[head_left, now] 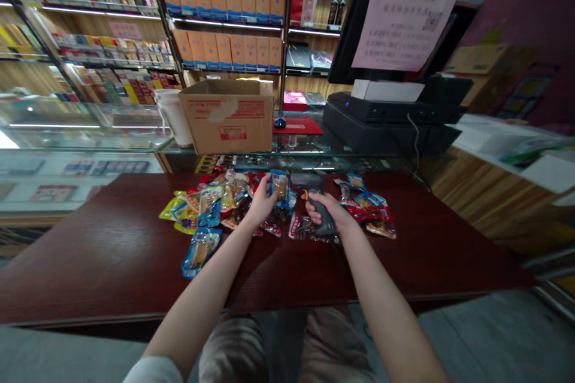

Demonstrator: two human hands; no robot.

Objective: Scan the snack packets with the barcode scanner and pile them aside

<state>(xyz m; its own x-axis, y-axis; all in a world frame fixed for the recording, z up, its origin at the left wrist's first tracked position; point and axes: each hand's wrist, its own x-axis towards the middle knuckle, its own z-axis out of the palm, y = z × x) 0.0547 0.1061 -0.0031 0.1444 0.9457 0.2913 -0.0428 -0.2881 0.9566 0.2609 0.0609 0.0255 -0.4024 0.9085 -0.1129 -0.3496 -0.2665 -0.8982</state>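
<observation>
My left hand (262, 200) grips a blue snack packet (280, 187) with a brown, see-through middle, held above the pile. In my right hand (330, 209) is a dark barcode scanner (322, 218), its head pointing left toward that packet. Under and left of my left hand lies a heap of snack packets (211, 200) in yellow, blue and red. A single blue packet (201, 251) lies nearer me, beside my left forearm. A clear-and-red packet (302, 227) rests below the scanner. Right of my right hand is a smaller group of packets (371, 206).
The dark red wooden table (112, 251) fills the foreground. Behind it, on a glass counter, stand an open cardboard box (229, 122), a white jug-like container (174, 116), a mouse (280, 122) and a black till with a monitor (350, 36). Stocked shelves line the back wall.
</observation>
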